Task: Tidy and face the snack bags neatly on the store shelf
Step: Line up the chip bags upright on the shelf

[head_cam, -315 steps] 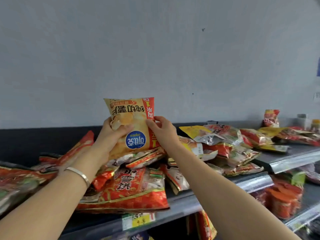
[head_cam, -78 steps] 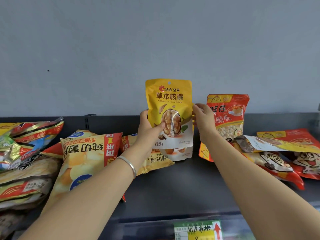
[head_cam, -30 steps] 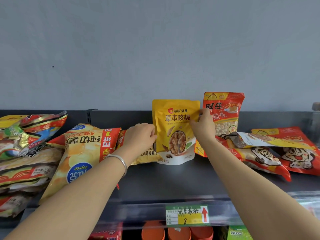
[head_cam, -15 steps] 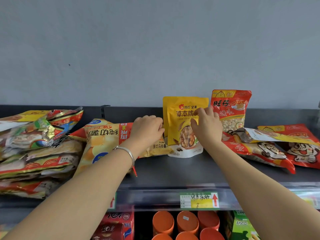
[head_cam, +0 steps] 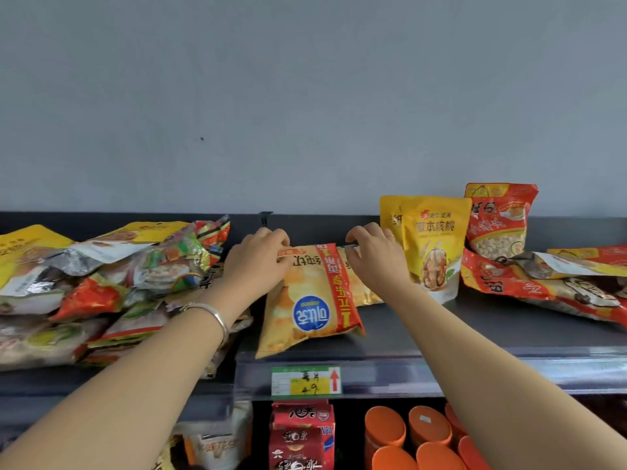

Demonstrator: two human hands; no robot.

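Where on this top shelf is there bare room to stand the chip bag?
Bare shelf runs in front of the walnut pouch, between the chip bag and the flat red bags. Left is crowded: the heaped pile covers it.

Grey wall (head_cam: pixel 305 96), price label (head_cam: pixel 306 381), orange tubs (head_cam: pixel 429 425), red cartons (head_cam: pixel 302 435) below

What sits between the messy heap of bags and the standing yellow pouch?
In the head view, a yellow chip bag lies flat there, print upside down, over a second bag; the left hand and right hand hold the chip bag's far end.
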